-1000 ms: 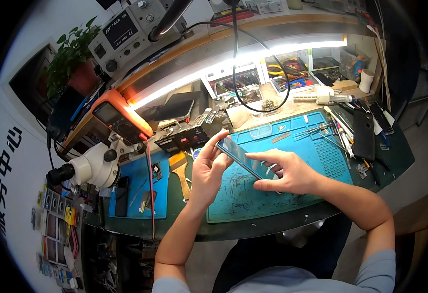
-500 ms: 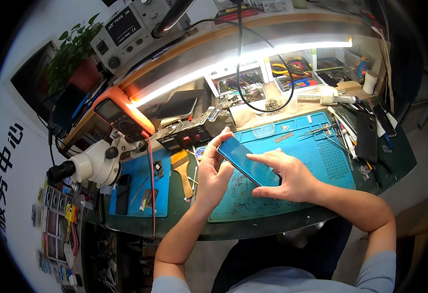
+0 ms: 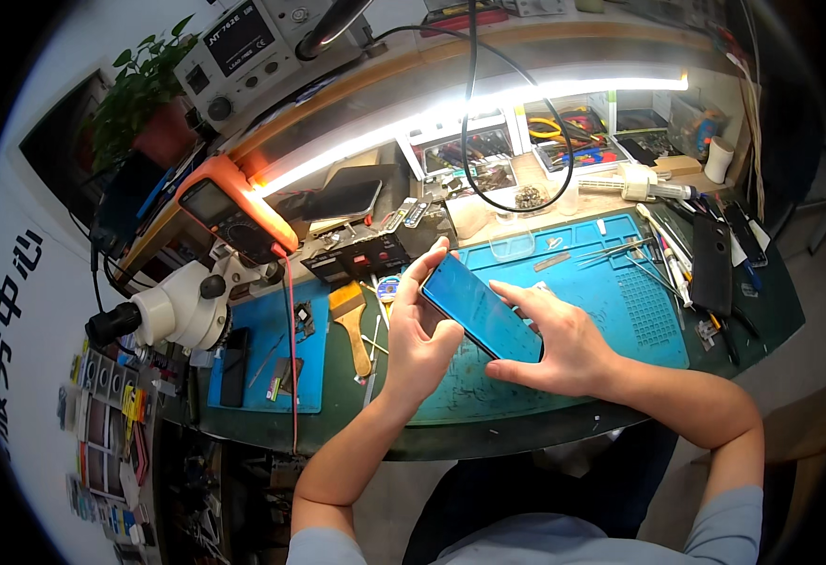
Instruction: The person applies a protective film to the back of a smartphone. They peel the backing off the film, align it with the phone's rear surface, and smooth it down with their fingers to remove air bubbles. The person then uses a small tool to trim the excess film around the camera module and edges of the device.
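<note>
A smartphone [image 3: 477,309] with a blue-lit or blue-reflecting screen is held tilted above the blue work mat [image 3: 620,325]. My left hand [image 3: 420,344] grips its left end, fingers behind the far corner and thumb along the near edge. At the other end, my right hand [image 3: 568,347] closes round the phone, with its thumb at the near lower corner and its fingertips by the far long edge. The phone's back is hidden. Left of my left hand, a wooden-handled brush [image 3: 350,325] lies on the dark green bench top.
An orange multimeter [image 3: 229,212] and a white microscope [image 3: 173,315] stand at the left. Another dark phone [image 3: 234,367] lies on a smaller blue mat [image 3: 309,381]. Tweezers [image 3: 615,250] rest at the mat's far side; a black phone-shaped piece [image 3: 712,264] lies among tools at the right.
My right index finger has left the middle of the screen and moved to the phone's far edge. The phone stays in both hands in nearly the same place.
</note>
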{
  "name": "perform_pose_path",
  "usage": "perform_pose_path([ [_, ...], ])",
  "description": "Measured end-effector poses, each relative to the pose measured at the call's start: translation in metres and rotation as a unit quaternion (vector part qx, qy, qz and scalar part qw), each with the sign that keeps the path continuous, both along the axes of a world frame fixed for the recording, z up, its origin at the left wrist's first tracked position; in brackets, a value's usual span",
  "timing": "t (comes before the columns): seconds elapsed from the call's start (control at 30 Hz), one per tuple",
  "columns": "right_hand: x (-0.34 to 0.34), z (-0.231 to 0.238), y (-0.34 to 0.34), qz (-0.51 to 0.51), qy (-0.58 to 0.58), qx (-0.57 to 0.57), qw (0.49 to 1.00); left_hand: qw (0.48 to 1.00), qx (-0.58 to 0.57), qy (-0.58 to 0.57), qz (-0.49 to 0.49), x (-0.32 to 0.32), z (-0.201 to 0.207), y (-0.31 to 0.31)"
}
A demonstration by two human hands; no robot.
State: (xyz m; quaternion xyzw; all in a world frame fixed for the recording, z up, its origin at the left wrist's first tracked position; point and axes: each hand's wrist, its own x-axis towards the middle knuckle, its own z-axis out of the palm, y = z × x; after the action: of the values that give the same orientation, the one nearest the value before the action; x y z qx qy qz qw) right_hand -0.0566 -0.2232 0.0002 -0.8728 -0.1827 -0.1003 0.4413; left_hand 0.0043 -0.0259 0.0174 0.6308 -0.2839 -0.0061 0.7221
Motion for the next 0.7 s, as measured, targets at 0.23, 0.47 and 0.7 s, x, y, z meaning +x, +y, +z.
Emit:
perform_pose_path([
  [0.23,0.0002,-0.0001,0.0019,-0.01,0.012,-0.007,1.0,1.0,-0.017,-0.017,0.004,-0.0057,0.0,-0.0071],
  [0.47,0.0003,0.0014,-0.0012,-0.014,0.077,0.026,0.997,0.998,0.031,-0.048,-0.002,-0.002,0.0053,-0.0014],
  [0.7,0.0038,0.0031,-0.0018,-0.008,0.111,0.064,0.992,0.999,0.017,-0.043,-0.025,-0.0002,0.0056,-0.0024],
])
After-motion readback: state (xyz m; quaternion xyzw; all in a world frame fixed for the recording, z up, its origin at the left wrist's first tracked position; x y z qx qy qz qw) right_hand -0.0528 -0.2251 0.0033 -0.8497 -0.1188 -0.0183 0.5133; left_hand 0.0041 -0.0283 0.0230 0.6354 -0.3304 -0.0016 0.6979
